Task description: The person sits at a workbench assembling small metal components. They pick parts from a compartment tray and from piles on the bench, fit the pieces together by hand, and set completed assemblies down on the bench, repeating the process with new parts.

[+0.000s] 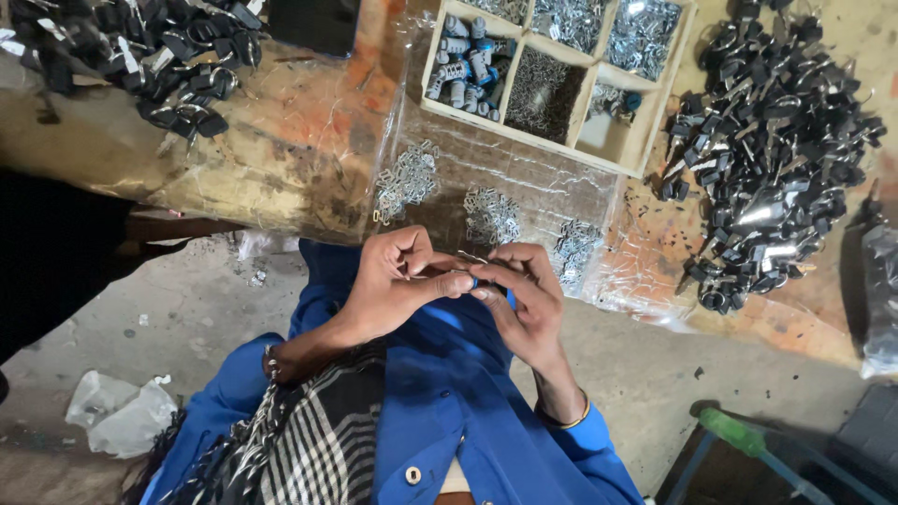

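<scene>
Closest to the camera, the person's lap fills the bottom of the view, a blue garment (449, 393) with a black-and-white checked cloth (313, 440) draped over it. Just above that, the two hands meet in front of the body: the left hand (398, 281) curls in from one side and the right hand (519, 299) from the other, fingertips touching. Both are closed in a pinch on a small blue part (475, 282), which sits right at the point where the thumbs and forefingers come together; most of it is hidden, so its shape is hard to tell. A thin metal piece seems to run between the fingers roughly crosswise, from one hand to the other, and neither hand is clearly the nearer, since they share the grip evenly. Just beyond the hands, at the near edge of the workbench (299, 150), a clear plastic sheet (524, 178) carries three little heaps of small silvery metal clips (407, 178). Farther back stands a wooden divided tray (645, 140), with blue-and-silver cylinders (463, 61) in one compartment and fine metal bits in others. To the side of the tray lies a large pile of black keyed parts (772, 150), and a second such pile (140, 56) sits at the far opposite corner of the bench
</scene>
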Motion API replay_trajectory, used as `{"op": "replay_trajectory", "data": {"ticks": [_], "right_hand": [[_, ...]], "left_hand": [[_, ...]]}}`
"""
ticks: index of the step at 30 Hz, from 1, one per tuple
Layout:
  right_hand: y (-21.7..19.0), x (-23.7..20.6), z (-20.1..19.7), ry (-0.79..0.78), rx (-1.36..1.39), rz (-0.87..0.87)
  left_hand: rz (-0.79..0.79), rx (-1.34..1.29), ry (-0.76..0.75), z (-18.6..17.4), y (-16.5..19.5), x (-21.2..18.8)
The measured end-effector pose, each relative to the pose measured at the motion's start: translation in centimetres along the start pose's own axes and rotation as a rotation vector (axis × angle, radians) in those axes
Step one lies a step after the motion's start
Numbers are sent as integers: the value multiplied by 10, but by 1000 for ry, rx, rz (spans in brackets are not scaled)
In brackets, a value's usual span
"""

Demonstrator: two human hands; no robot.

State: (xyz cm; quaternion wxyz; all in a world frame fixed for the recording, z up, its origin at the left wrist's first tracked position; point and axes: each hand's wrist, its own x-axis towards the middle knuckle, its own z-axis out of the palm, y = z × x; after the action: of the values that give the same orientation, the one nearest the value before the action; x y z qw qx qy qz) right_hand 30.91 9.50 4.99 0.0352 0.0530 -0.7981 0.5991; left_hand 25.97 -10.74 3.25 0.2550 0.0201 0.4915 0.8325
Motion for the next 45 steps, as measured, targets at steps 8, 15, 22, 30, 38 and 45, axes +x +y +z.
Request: {"op": "replay_trajectory", "data": {"ticks": [8, 15, 22, 30, 38, 45], "right_hand": [[13, -6, -8, 146, 98, 62], [3, -1, -25, 92, 7, 89], [-22, 7, -11, -41, -138, -67], [-46, 60, -68, -649, 29, -265], [-50, 74, -92, 574, -29, -167], [-4, 100, -151, 266, -999, -31]], "left_hand": [[-126, -218, 87, -5, 5, 3], [-119, -203, 104, -6, 9, 4], [-44, 40, 42, -3, 7, -1], [-282, 94, -290, -13, 18, -4], [-307, 109, -383, -8, 25, -4], [-191, 385, -351, -9, 60, 13]]}}
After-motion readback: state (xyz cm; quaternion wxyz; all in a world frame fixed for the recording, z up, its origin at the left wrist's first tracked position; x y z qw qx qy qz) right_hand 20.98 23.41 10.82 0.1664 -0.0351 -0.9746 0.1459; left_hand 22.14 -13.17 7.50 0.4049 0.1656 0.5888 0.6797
